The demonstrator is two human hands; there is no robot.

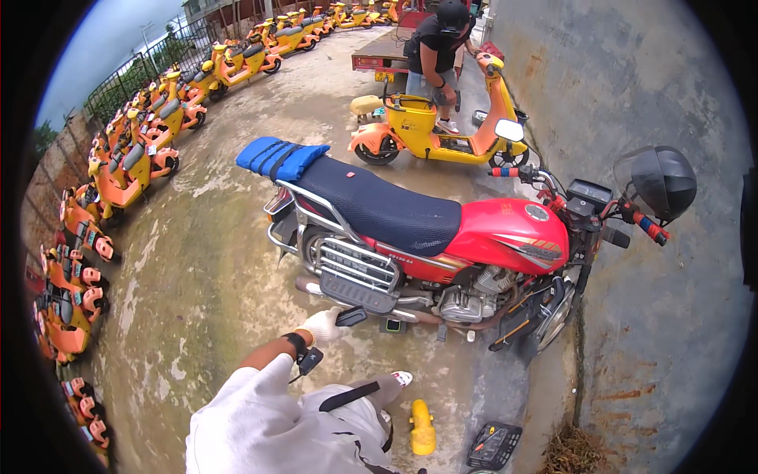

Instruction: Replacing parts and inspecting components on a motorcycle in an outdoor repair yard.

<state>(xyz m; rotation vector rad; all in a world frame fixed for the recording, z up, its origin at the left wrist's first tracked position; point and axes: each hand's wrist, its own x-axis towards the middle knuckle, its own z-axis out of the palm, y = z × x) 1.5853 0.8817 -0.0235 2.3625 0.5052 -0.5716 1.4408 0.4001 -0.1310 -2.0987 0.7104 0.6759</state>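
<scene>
My left hand [320, 325], in a white knitted glove, is closed around a dark, flat oblong object [351, 316]; its kind cannot be made out. A black band sits on that wrist, and a small black box with a cable [310, 361] lies along the forearm. Just beyond the hand stands a red motorcycle [505, 229], with its footboard and chrome side rack [359, 265] nearest. On its tail rests a folded blue pad [282, 158]. My right hand does not show.
A yellow scooter part [422, 426] and a black tray with tools [493, 445] lie by my feet. Beyond the motorcycle, a person in black [446, 55] bends over a yellow-orange scooter [418, 126]. A black helmet [671, 186] hangs by the wall [655, 316]. Scooter rows [126, 174] line the left.
</scene>
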